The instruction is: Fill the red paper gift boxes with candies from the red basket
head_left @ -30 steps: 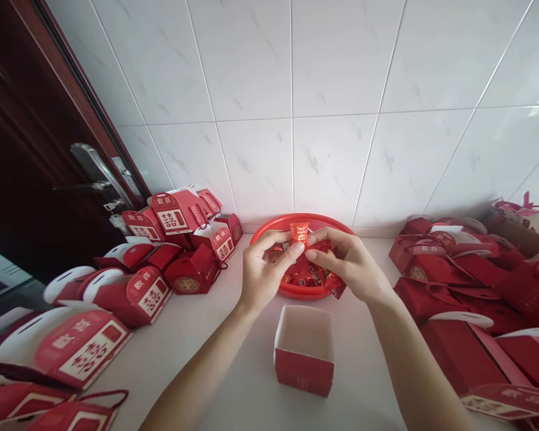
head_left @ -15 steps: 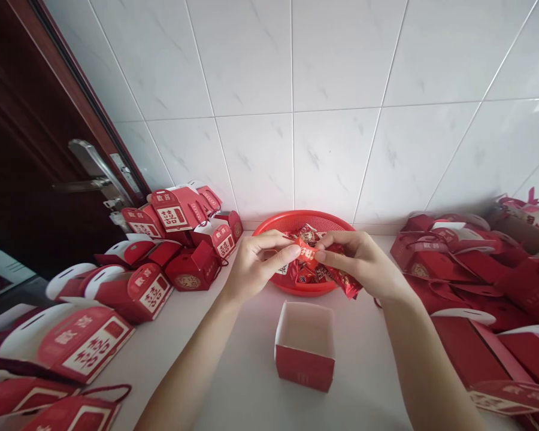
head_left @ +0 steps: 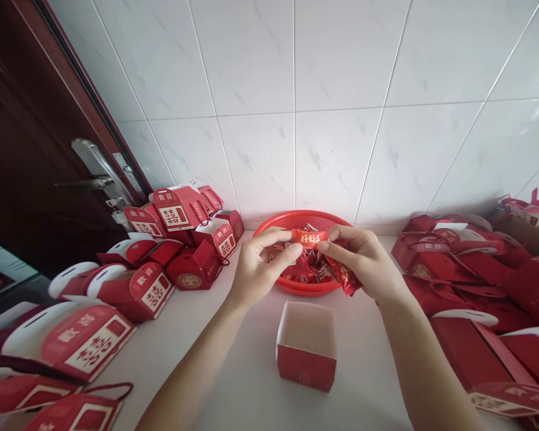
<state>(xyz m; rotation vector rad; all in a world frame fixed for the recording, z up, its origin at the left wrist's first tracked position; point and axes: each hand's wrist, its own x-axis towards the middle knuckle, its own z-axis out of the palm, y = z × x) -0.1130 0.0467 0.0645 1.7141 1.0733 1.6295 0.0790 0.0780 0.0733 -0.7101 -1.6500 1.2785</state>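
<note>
A red wrapped candy (head_left: 309, 239) with pale lettering is stretched level between both hands above the basket. My left hand (head_left: 264, 263) pinches its left end between thumb and fingers. Its right end is in the thumb and forefinger of my right hand (head_left: 362, 258), whose palm and other fingers also hold a darker red shiny packet (head_left: 347, 276). Behind and below the hands is a round red plastic basket (head_left: 306, 289) with assorted wrapped candies (head_left: 306, 272) in it. Nearer to me stands a red box (head_left: 306, 366), open at the top, its pale inside showing no contents.
Red gift boxes (head_left: 148, 294) with white labels stand in rows and a stack on the left. More red boxes (head_left: 469, 341) crowd the right side. A tiled wall (head_left: 336, 161) rises behind, and a dark door with a metal handle (head_left: 99, 164) is at the left.
The candy between my hands has turned level and is stretched out, its lettering showing more fully. My right hand has shifted slightly right, and the view has moved a little.
</note>
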